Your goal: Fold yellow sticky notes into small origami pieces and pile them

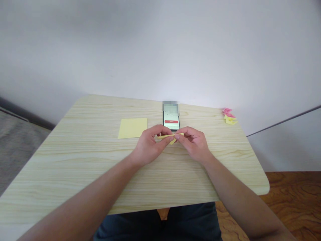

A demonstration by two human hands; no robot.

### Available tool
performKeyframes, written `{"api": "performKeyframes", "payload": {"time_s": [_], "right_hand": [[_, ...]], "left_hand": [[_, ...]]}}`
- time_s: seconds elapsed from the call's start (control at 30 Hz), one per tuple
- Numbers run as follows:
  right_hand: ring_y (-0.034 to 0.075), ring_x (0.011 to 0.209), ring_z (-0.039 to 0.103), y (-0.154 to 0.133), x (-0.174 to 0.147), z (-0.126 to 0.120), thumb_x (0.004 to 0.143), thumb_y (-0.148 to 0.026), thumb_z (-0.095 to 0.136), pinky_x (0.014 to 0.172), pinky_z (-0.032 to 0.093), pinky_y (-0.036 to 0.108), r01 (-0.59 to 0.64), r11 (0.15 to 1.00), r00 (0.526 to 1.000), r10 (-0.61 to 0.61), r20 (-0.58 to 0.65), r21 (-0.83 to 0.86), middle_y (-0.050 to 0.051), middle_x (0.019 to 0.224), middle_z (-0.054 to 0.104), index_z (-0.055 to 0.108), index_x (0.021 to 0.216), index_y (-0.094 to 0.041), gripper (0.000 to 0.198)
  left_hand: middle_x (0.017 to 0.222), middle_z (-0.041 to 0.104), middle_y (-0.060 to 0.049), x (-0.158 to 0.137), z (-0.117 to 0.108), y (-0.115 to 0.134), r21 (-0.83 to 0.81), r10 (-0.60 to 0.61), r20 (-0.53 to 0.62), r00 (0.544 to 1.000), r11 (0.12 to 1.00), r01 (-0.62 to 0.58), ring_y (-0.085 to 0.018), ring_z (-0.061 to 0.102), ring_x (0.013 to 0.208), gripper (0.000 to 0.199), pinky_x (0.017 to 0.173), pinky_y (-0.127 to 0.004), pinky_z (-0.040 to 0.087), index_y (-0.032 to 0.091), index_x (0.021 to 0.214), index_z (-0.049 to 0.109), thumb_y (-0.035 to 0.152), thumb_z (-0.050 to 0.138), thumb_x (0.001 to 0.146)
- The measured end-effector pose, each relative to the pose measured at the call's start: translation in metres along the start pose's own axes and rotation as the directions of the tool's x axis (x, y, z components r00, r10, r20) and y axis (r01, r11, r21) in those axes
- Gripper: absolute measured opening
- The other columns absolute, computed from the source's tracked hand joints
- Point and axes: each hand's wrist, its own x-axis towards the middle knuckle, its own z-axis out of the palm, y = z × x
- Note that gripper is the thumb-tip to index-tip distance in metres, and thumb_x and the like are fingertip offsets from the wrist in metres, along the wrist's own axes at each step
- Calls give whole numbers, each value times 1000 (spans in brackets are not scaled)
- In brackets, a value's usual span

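Observation:
Between my two hands is a folded piece of yellow paper (173,142), held above the table in front of the phone. My left hand (150,144) pinches it from the left with thumb and fingers. From the right, my right hand (194,143) pinches it too, and the fingertips of both hands nearly meet at its middle. A narrow edge of the paper faces me, and a small flap hangs below the thumbs. My fingers cover much of it, so its full shape is hidden.
Flat yellow paper (132,128) lies left of my hands. Beyond them a phone (171,117) with a lit screen rests by the wall. Folded pink paper (227,112) and folded yellow paper (230,120) sit at the right edge of the wooden table (160,187).

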Motion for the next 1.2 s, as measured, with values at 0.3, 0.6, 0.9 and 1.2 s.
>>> {"api": "performKeyframes", "payload": {"time_s": [0.3,0.6,0.9,1.2], "right_hand": [[17,76,72,-1,1,-1,89,-40,74,71,58,31,2,1000,999,-2,-55,7,2,84,76,75,95,-24,18],[18,84,69,1,1,1,89,-34,75,77,54,31,51,995,997,-55,-50,-80,2,92,77,77,95,-25,11],[19,83,70,1,2,-2,88,-38,74,76,55,33,34,996,994,-43,-103,-87,2,90,77,76,94,-26,13],[20,84,71,-2,2,-1,88,-35,74,81,57,35,68,982,992,-85,-91,-176,2,90,78,77,92,-26,11]], "left_hand": [[89,73,-4,2,-3,-1,18,4,-70,998,1000,-3,-20,64,85,17,80,-34,48,20,87,72,36,70,90],[90,73,-4,0,-1,-1,56,25,-35,999,998,-23,-20,64,87,17,79,-34,47,21,90,74,37,70,90],[85,71,-3,2,-2,-7,43,3,-85,996,999,0,-18,61,82,16,77,-34,46,21,87,72,37,71,89],[86,72,-5,2,0,-7,-2,8,-48,999,1000,-8,-20,64,85,17,77,-34,49,20,86,72,37,72,88]]}}
